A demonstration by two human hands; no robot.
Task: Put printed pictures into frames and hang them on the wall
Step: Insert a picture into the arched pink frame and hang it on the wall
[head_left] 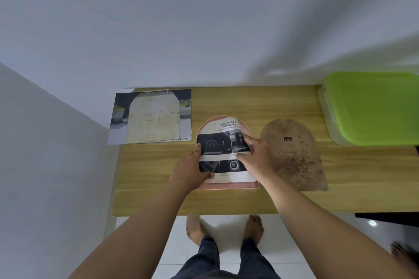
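Observation:
An arch-shaped pink frame (226, 186) lies flat on the wooden table (260, 102). On top of it lies a printed picture (223, 140) cut to the same arch shape, with the word ADVANCED and dark car photos. My left hand (192, 170) holds the print's left edge, thumb on top near its lower part. My right hand (256, 156) presses on the print's right side with fingers spread flat. To the right lies the frame's brown, speckled arch-shaped backing board (292, 156) with a small metal hanger.
A stack of printed pages (152, 118) with a pale arch-shaped sheet on top lies at the table's back left, overhanging the edge. A plastic box with a green lid (374, 108) stands at the back right. A white wall rises directly behind the table.

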